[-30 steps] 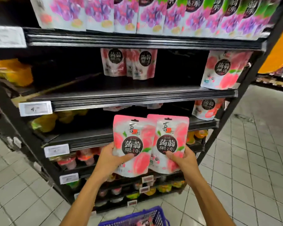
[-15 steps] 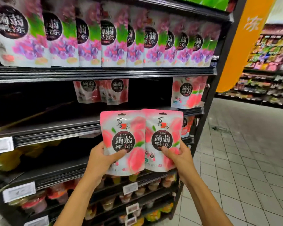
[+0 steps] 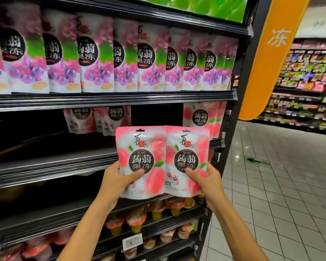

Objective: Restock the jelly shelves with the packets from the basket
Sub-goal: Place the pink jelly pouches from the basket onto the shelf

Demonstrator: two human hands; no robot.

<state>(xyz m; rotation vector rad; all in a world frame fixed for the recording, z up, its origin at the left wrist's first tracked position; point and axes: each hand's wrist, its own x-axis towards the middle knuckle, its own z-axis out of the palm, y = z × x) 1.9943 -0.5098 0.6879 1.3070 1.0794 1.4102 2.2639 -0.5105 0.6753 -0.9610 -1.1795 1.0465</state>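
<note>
Before shelf point(image 3: 64, 162) of peach packets point(image 3: 200, 117): left grip point(image 3: 117, 181) clamps left packet point(image 3: 141, 147), right grip point(image 3: 205, 180) clamps right packet point(image 3: 188, 146)

I am standing in a supermarket aisle, facing a black shelving unit point(image 3: 120, 98) where rows of identical grape jelly packets point(image 3: 96, 59) are lining the upper shelf and jelly cups point(image 3: 135, 221) are filling the lower ones above a price tag point(image 3: 132, 242). An orange aisle sign point(image 3: 275, 53) is hanging to my right, and more stocked shelves point(image 3: 307, 72) are running along the far side of a pale tiled floor point(image 3: 271, 194).
</note>
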